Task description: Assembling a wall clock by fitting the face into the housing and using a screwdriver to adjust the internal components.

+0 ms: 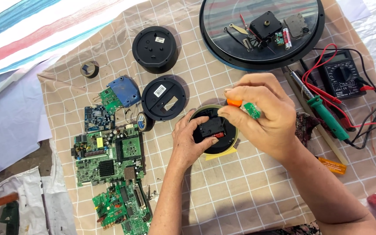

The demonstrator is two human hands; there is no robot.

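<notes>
Left hand (191, 141) steadies clock (214, 130); right hand (262, 114) grips screwdriver (234, 102) (orange handle).

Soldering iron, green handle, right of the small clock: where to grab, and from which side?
Grip the soldering iron around its green handle, coming from above. It lies flat and diagonal on the cloth, metal tip toward the large clock face, red leads crossing its upper end. The lower handle looks clearest.

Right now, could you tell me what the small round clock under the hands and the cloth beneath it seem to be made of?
The small round clock looks like moulded plastic: a matte black back within a pale yellowish rim. The cloth appears to be woven fabric, beige with a white grid, creased and lying soft at its edges.
</notes>
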